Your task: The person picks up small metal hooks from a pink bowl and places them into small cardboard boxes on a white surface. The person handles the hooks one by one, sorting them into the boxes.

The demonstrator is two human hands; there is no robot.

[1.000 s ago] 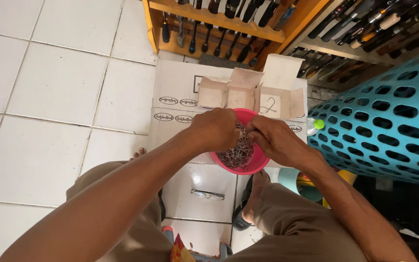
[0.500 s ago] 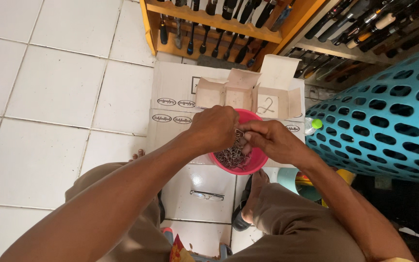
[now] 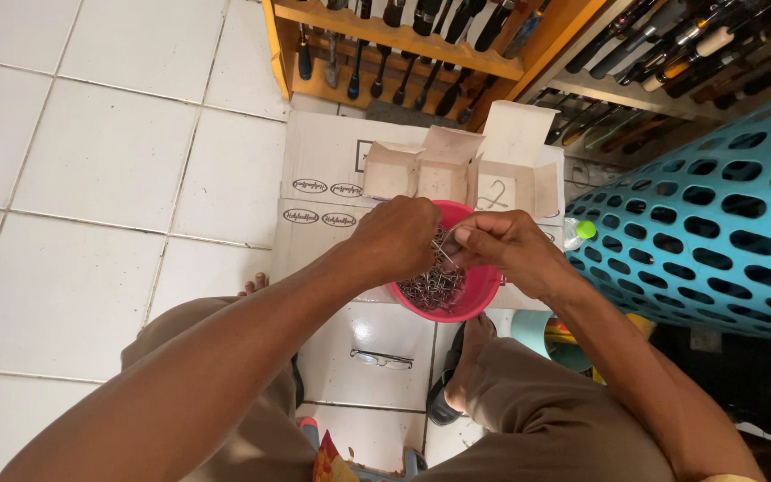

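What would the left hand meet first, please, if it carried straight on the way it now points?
Probably the right hand, whose fingertips nearly meet the left hand above the pink bowl of small metal hooks; depth is unclear.

head view: worn on the head, looks steeply down | close over left hand, right hand and pink bowl | white tiled floor left, rack far

A small shop or workshop for fishing tackle is suggested: a wooden rack filled with upright rod handles is set against the wall, flattened cardboard boxes are laid on a white tiled floor, and a blue perforated basket is stood alongside.
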